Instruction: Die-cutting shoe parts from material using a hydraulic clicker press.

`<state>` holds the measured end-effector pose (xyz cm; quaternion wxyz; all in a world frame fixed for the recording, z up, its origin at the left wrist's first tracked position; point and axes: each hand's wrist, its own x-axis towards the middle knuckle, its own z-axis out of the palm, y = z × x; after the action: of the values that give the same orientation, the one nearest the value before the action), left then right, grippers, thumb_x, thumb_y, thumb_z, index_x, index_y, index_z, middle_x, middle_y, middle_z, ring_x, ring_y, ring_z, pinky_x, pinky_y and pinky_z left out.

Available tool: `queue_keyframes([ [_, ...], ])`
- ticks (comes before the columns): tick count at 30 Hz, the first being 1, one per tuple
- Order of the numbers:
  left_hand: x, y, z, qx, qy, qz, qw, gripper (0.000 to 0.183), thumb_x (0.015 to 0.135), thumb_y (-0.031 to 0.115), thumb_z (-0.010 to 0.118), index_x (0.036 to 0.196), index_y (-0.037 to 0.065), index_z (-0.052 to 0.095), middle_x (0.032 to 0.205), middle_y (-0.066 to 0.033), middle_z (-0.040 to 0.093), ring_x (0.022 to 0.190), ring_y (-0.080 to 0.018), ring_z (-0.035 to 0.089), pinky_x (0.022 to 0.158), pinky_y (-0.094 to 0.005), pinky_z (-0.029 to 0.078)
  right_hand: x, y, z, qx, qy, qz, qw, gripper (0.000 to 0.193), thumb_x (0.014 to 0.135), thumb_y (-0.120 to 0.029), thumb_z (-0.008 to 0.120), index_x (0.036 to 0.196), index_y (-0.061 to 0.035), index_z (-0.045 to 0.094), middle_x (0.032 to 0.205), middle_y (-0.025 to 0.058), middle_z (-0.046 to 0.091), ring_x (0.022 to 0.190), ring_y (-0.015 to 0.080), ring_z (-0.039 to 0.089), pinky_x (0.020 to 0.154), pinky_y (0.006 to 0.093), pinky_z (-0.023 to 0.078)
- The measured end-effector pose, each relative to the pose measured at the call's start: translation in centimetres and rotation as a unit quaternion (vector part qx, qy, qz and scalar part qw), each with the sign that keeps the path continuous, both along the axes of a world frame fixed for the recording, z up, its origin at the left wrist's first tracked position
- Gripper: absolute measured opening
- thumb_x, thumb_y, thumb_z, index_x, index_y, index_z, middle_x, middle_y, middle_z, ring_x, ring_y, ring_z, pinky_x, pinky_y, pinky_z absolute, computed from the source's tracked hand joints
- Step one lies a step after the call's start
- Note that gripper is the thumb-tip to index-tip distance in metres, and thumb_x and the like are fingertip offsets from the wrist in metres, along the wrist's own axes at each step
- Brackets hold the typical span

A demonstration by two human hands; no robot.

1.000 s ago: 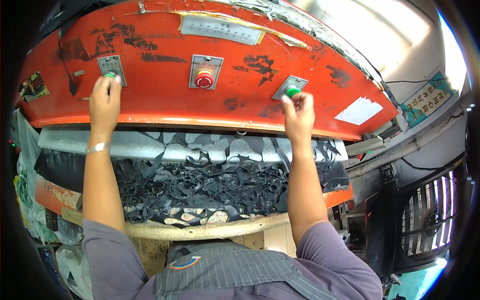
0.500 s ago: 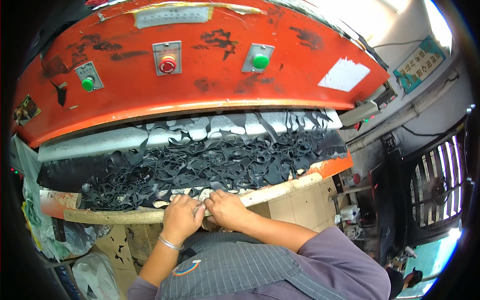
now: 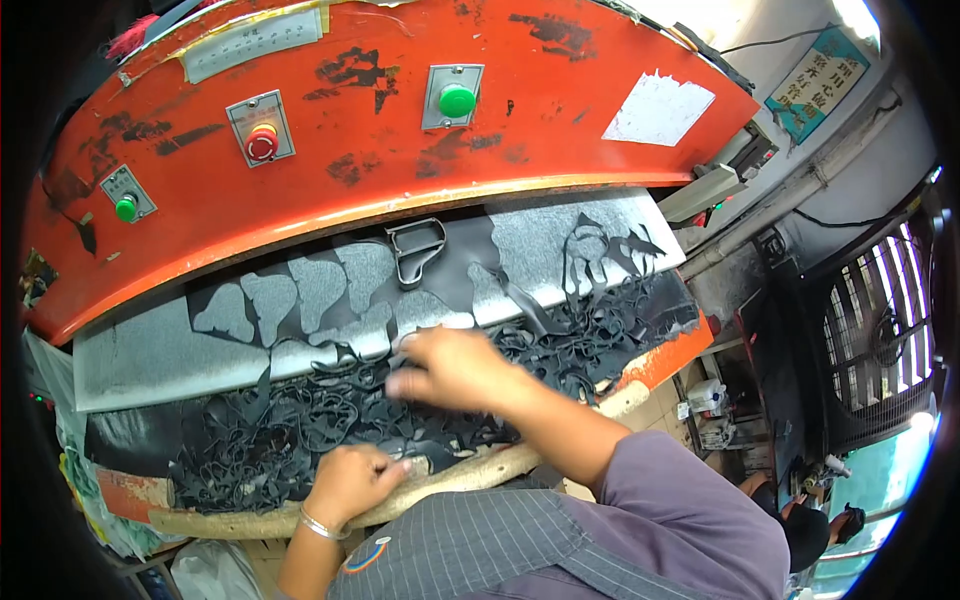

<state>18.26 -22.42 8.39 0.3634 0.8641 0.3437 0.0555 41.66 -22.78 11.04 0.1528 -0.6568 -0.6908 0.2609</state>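
My right hand (image 3: 455, 370) is over the heap of thin black scraps (image 3: 340, 415), near the front edge of a pale cutting board (image 3: 140, 350). Its thumb and fingers are apart and slightly blurred, with nothing visible between them. Beside the padded tan rail (image 3: 460, 480), my left hand (image 3: 348, 482) is closed, fingers curled under and thumb pointing right; what it holds, if anything, is hidden. Across the board lies a black sheet (image 3: 465, 235) with several rounded cut-outs. A metal cutting die (image 3: 417, 252), a hollow curved outline, stands on the sheet near the machine's lower edge.
An orange machine front (image 3: 340, 110) overhangs the board, carrying a red button (image 3: 262, 143), a green button (image 3: 457, 100) at right and another green button (image 3: 126, 208) at left. Plastic bags (image 3: 215, 570) sit below at left. Another person (image 3: 805, 530) is at far right.
My hands, together at the rail before, have separated; the right one has reached forward over the scraps. The view has shifted, and the cutting die and more of the cut sheet now show.
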Motion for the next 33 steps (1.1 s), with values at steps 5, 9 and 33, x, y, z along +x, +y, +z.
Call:
queue_keyframes([
  [5, 8.5, 8.1, -1.1, 0.134, -0.157, 0.033, 0.978, 0.015, 0.080, 0.016, 0.069, 0.089, 0.004, 0.067, 0.097, -0.0141, 0.066, 0.090, -0.0329, 0.061, 0.081, -0.0404, 0.048, 5.5, 12.2, -2.6, 0.087, -0.129, -0.234, 0.960, 0.087, 0.071, -0.055, 0.075, 0.135, -0.0068, 0.042, 0.128, 0.0252, 0.046, 0.123, 0.0403, 0.042, 0.094, 0.0467, 0.048],
  [9, 13.0, 10.9, -5.4, 0.229, -0.101, 0.054, 0.967, 0.036, 0.080, 0.025, 0.069, 0.107, 0.002, 0.062, 0.128, -0.0183, 0.057, 0.122, -0.0345, 0.050, 0.104, -0.0446, 0.037, 7.5, 16.2, -4.1, 0.000, -0.058, -0.187, 0.981, 0.076, 0.066, -0.041, 0.076, 0.127, -0.0053, 0.049, 0.124, 0.0222, 0.051, 0.121, 0.0378, 0.045, 0.096, 0.0446, 0.046],
  [33, 17.0, 11.2, -7.2, 0.093, -0.162, -0.008, 0.982, 0.039, 0.079, 0.033, 0.070, 0.101, 0.005, 0.055, 0.131, -0.0178, 0.057, 0.133, -0.0346, 0.042, 0.114, -0.0482, 0.025, 19.5, 6.1, -9.9, 0.180, -0.015, -0.109, 0.977, 0.078, 0.066, -0.033, 0.084, 0.136, -0.0183, 0.053, 0.130, 0.0148, 0.056, 0.124, 0.0314, 0.048, 0.105, 0.0420, 0.033],
])
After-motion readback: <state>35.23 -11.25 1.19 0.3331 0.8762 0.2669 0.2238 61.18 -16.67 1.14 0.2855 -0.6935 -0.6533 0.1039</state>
